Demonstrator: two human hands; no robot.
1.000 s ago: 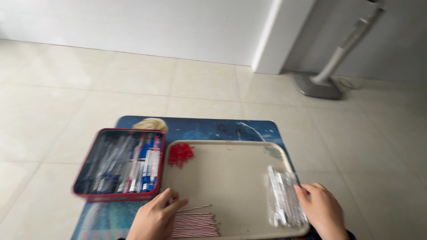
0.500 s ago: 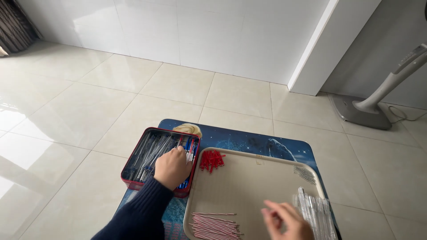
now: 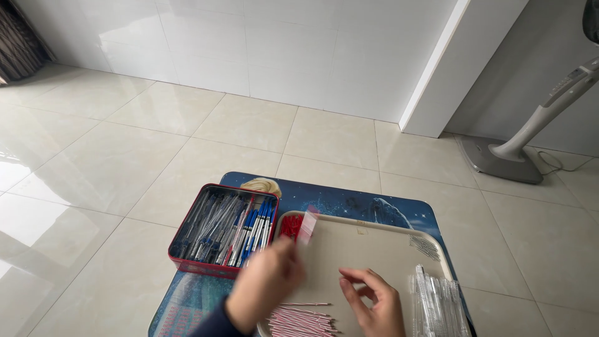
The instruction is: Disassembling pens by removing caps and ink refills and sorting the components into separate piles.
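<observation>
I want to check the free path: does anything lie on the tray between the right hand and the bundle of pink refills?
Nothing visible does. The right hand hovers over the bare beige tray, and the pink refills lie just to its left, with only open tray surface between them. The left hand is beside them, blurred.

Two hands were in view, the left hand (image 3: 265, 284) and the right hand (image 3: 372, 304). One red tin (image 3: 187, 259) stood on one blue desk (image 3: 349, 201), and it held too many pens (image 3: 231, 228) to count: clear-barrelled ones in the larger share, with roughly five blue-capped ones at its right end. One beige tray (image 3: 368, 246) lay beside the tin. On the tray there was one heap of red caps (image 3: 291, 226), one bundle of thin pink refills (image 3: 302, 319), one pile of clear barrels (image 3: 437, 302) and one small cluster of tiny springs (image 3: 426, 247), none of them countable singly. One blurred pen (image 3: 307, 226) was in the left hand. One fan stand (image 3: 511, 159) stood on the floor.
</observation>
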